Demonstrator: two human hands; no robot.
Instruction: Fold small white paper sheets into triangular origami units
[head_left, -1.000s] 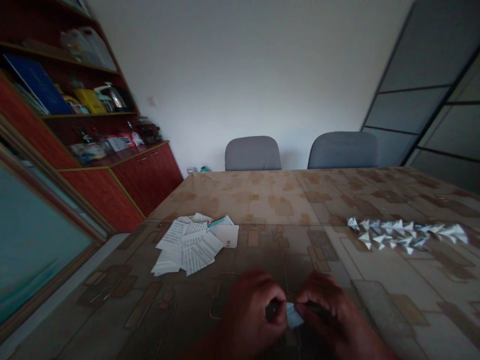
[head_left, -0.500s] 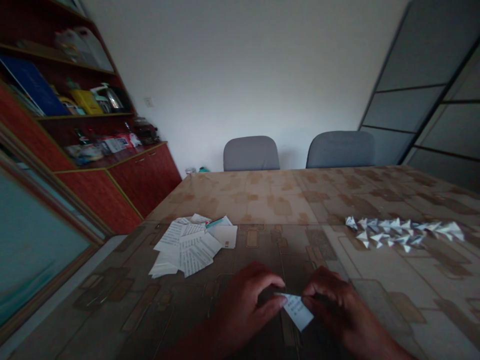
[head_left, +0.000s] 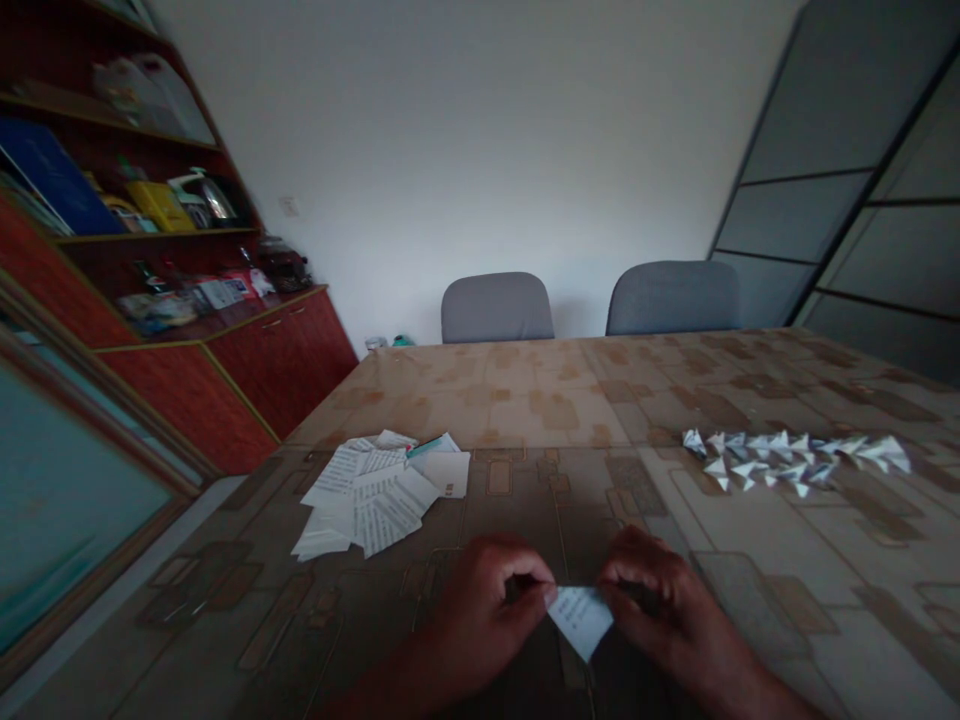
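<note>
A small piece of printed white paper [head_left: 582,622], pointed at the bottom, is held up near the table's front edge. My left hand [head_left: 491,605] pinches its upper left corner between thumb and fingers. On the opposite side, my right hand [head_left: 667,600] is closed on the upper right corner. Beyond my left hand lies a fanned pile of printed paper sheets [head_left: 386,500]. Several folded paper pieces [head_left: 802,455] form two rough rows at the right of the table.
The patterned table [head_left: 525,400] fills the lower view. Two grey chairs [head_left: 496,307] stand behind its far edge. A red-brown cabinet [head_left: 285,350] with shelves of household items is at the left, and grey panelled doors [head_left: 795,190] are at the right.
The paper between my hands has turned so its top edge is nearly level and its point faces down. My left hand has shifted slightly left. The view has turned slightly.
</note>
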